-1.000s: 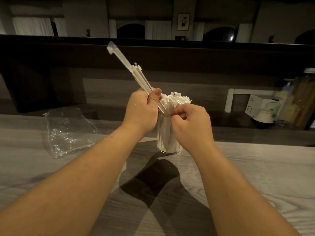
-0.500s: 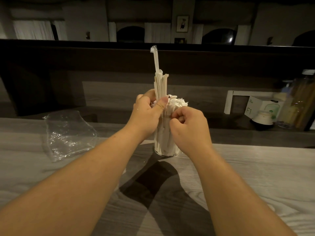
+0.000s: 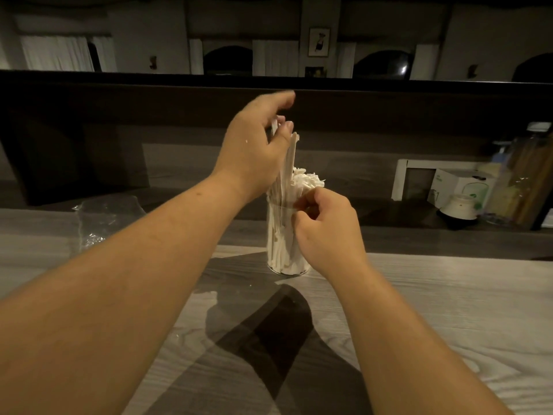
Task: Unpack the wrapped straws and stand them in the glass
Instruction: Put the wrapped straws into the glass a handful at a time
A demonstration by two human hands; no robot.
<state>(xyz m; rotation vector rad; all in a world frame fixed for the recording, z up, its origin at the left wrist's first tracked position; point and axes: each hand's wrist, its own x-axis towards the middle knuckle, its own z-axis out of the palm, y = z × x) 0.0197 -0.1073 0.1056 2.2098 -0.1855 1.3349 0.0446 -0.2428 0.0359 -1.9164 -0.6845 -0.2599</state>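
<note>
A: Nearest to us, two bare forearms reach out over the pale grey wood-grain table (image 3: 449, 310), and a dark shadow pools between them.

B: The right hand (image 3: 327, 232) is low, fingers curled, right against the rim of the clear straight-sided glass (image 3: 285, 235). It seems to pinch something at the rim (I can't make out whether it's paper or the glass edge).

A: That glass stands upright on the table between the two wrists, packed with white paper-wrapped straws (image 3: 302, 182), their frayed tops bunched above the rim.

B: Higher up, the left hand (image 3: 254, 151) hangs above the glass, fingers loosely spread. A few taller wrapped straws (image 3: 289, 163) rise from the glass beside its palm, tops near the fingertips; whether the thumb and fingers grip them, I cannot tell.

A: Off to the left, a crumpled clear plastic bag (image 3: 98, 220) lies flat on the table, well apart from both hands.

B: Further back on the right, a white box with green print (image 3: 457, 187) and a small white jar (image 3: 457, 206) sit on a darker ledge.
</note>
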